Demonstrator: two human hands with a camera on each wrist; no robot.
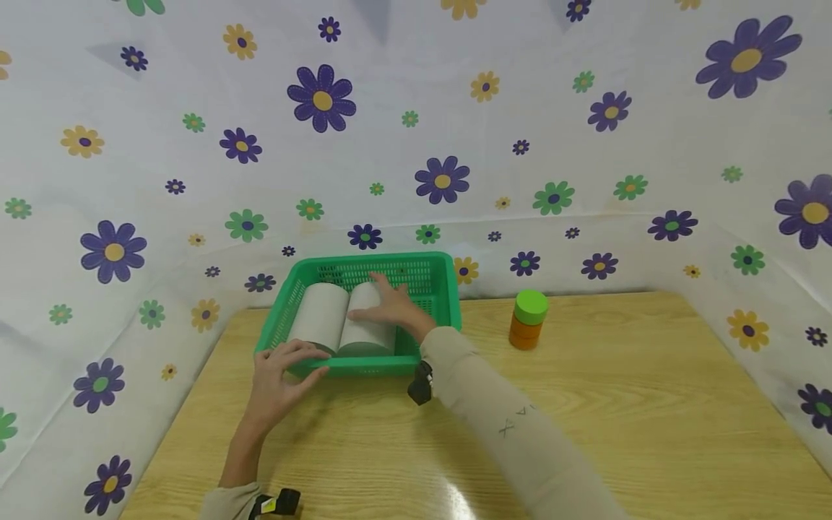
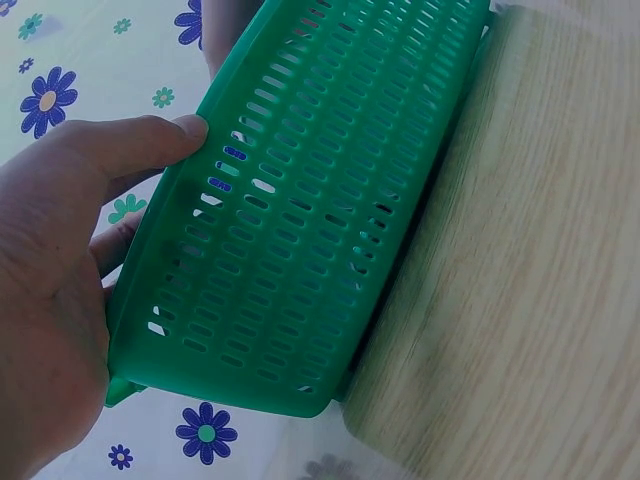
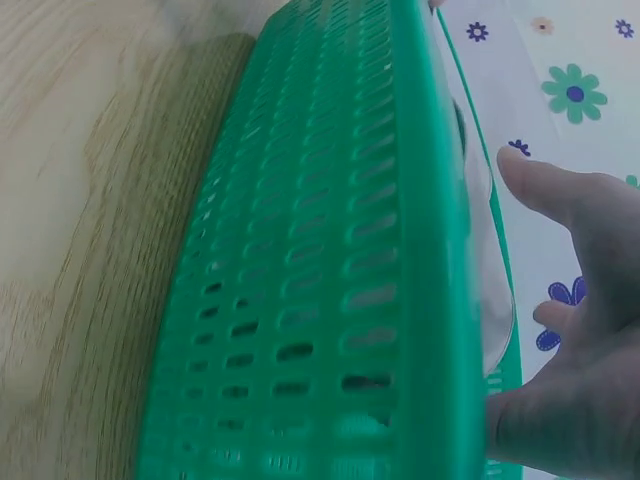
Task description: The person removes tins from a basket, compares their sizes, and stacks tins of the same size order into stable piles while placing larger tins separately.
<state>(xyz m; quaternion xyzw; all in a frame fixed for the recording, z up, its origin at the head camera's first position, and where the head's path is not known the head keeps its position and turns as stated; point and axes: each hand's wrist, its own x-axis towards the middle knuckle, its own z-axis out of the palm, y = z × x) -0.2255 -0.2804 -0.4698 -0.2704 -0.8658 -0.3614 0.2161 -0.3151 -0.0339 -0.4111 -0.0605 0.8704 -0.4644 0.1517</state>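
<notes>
A green plastic basket (image 1: 370, 366) with slotted walls sits on the table, two white cylindrical rolls lying side by side in it. Between the left roll (image 1: 318, 314) and the basket's right wall lies the right roll (image 1: 368, 336). My left hand (image 1: 279, 383) holds the rim at the front left corner. In the left wrist view its thumb (image 2: 160, 140) lies on the rim, other fingers behind it. My right hand (image 1: 390, 303) is over the right roll with thumb and fingers spread. Whether it touches the roll, I cannot tell.
An orange jar with a bright green lid (image 1: 531, 307) stands right of the basket. The wooden table (image 1: 617, 404) reaches to a white flower-print sheet (image 1: 390, 94) hung at the back and both sides.
</notes>
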